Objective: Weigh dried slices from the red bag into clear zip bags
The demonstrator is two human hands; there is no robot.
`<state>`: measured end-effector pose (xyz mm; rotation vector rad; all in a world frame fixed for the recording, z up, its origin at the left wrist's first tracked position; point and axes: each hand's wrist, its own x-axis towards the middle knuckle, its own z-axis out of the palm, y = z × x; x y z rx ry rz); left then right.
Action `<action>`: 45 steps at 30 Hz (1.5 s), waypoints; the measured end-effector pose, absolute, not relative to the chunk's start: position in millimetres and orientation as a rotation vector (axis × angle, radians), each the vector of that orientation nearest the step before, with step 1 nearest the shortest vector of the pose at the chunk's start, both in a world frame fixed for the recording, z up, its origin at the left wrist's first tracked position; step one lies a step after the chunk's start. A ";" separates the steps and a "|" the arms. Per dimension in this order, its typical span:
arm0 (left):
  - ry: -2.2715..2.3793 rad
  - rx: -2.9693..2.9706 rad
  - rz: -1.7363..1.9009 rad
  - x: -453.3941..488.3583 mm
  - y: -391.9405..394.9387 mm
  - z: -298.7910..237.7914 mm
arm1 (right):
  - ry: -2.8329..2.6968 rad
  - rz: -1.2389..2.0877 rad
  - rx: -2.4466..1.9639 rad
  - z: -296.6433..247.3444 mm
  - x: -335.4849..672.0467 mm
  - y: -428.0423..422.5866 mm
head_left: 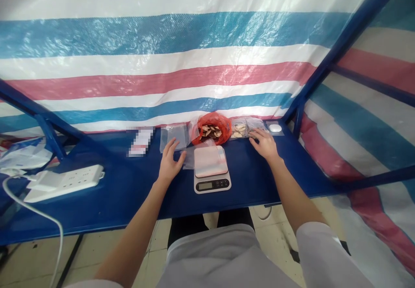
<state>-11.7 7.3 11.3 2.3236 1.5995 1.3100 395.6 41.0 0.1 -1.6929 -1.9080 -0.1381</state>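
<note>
My left hand (170, 161) is held over the blue table with its fingers apart, by the lower edge of some clear plastic bags (173, 136). To its right stands a white kitchen scale (211, 161) with a dark display strip; nothing lies on its plate. Just behind the scale, a red plastic bag (225, 128) gapes around brown-and-pale dried slices (210, 132). My right hand (264, 144) rests with spread fingers at the edge of another clear bag (256, 123). Beside that is a clear bag of pale slices (239, 130).
A white power strip (73, 180) with a plugged-in cable sits at the left. A round white object (275, 127) lies at the back right. A blurred-out card (140, 142) lies back left. Blue frame bars (295, 110) and striped sheeting (181, 72) enclose the table (129, 201).
</note>
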 end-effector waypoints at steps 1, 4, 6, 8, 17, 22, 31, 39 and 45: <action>1.607 2.332 1.262 -8.3 9.0 7.9 | -1.899 -0.134 -1.701 -3.1 395.0 41.5; 1.627 2.431 1.111 4.6 11.3 1.7 | -1.885 -0.156 -1.720 -7.9 388.1 42.3; 1.611 2.511 1.034 11.9 10.7 1.0 | -1.899 -0.163 -1.722 -8.2 381.9 42.8; 1.572 2.541 0.994 15.8 9.9 1.5 | -1.905 -0.154 -1.729 -7.2 376.5 43.4; 1.513 2.431 1.013 12.2 13.6 -1.8 | -1.835 -0.205 -1.768 -1.6 372.0 43.2; 1.491 2.426 1.015 12.8 13.8 3.3 | -1.828 -0.210 -1.738 13.8 363.6 33.1; 1.468 2.420 1.018 15.5 13.2 12.5 | -1.930 0.236 -1.585 50.3 305.6 -3.2; 1.446 2.246 1.048 18.5 10.9 18.7 | -1.911 0.469 -1.753 53.0 275.8 -15.1; 1.482 2.053 1.071 20.5 12.6 15.6 | -1.920 0.431 -1.937 57.7 270.7 -11.7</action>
